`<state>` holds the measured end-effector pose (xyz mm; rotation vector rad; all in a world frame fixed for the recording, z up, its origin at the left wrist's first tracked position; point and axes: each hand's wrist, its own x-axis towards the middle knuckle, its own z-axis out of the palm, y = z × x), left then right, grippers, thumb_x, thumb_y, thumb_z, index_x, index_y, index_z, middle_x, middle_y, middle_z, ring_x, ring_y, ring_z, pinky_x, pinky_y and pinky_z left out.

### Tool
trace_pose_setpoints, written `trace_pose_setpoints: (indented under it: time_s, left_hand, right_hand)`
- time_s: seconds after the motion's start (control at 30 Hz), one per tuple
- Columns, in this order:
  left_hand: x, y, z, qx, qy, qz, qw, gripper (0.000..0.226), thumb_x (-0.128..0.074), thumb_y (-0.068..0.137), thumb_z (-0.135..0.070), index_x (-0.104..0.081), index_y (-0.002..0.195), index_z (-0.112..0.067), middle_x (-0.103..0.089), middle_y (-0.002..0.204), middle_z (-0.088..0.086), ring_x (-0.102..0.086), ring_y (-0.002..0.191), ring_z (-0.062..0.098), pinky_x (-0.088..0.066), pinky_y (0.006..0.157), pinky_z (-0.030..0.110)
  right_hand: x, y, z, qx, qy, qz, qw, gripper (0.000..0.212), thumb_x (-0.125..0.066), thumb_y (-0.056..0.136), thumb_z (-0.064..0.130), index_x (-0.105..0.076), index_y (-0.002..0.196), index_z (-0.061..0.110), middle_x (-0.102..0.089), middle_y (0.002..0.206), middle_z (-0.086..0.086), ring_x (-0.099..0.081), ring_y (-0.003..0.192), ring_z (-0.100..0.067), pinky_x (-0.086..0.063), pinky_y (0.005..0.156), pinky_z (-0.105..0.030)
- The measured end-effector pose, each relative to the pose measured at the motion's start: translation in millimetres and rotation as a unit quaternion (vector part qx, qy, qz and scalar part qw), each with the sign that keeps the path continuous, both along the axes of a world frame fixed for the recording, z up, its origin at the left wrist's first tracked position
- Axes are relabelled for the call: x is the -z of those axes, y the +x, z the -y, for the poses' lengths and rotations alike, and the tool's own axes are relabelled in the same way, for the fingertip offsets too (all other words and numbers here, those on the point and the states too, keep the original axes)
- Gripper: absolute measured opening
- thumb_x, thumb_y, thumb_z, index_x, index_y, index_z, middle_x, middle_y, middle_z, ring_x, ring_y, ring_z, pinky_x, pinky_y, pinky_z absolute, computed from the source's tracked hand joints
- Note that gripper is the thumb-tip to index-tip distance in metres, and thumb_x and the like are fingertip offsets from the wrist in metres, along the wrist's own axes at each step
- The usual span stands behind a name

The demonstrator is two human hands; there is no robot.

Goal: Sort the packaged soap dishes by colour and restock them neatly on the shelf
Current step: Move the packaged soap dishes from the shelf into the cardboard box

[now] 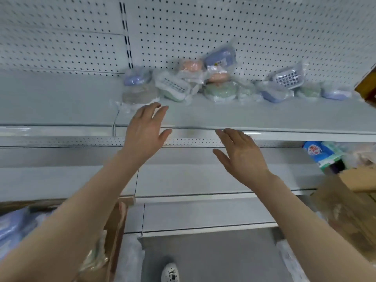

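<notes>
White pegboard point(203, 27) backs a grey shelf point(264, 119). Left hand point(145, 131) hovers over its front edge, right hand point(242, 155) lower, fingertips at the lip — both spread, holding nothing. Beyond them, packaged soap dishes point(203, 82) in blue, pink and green lie jumbled against the pegboard.

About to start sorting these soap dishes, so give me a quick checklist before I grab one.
1. Left hand free: ok, open, holding nothing.
2. Right hand free: ok, open.
3. Dishes sorted by colour: not ok, blue, pink and green mixed together.
4. Shelf room in front of dishes: ok, bare surface shows.
5. Wrappers intact: cannot tell, blurred.
</notes>
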<state>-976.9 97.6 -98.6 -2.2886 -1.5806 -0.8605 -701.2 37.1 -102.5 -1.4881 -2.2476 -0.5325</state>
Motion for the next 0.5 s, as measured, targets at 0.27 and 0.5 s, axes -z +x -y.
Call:
trace_pose_setpoints:
  time_s: [0.27,0.5]
  left_hand:
    - [-13,-47,-132,-0.164,-0.142,-0.058,0.974,0.075,-0.060,0.082,-0.059,-0.039,0.141,-0.018,-0.038,0.145,0.018,-0.032,0.134,0.039,-0.025,0.110,0.052]
    - [-13,-47,-127,-0.196,-0.141,-0.051,0.969,0.072,-0.056,0.078,-0.067,-0.052,0.130,-0.017,-0.053,0.121,0.018,-0.053,0.105,0.039,-0.045,0.090,0.047]
  right_hand:
    - [-29,-27,-137,-0.040,-0.002,-0.001,0.999,0.051,-0.059,0.092,0.036,-0.056,0.132,0.005,-0.061,0.122,-0.017,-0.061,0.106,-0.036,-0.051,0.089,-0.044]
    - [-32,-75,-224,-0.052,-0.095,0.036,0.993,0.065,-0.063,0.091,0.040,-0.042,0.145,0.011,-0.046,0.141,-0.022,-0.051,0.121,-0.041,-0.042,0.101,-0.049]
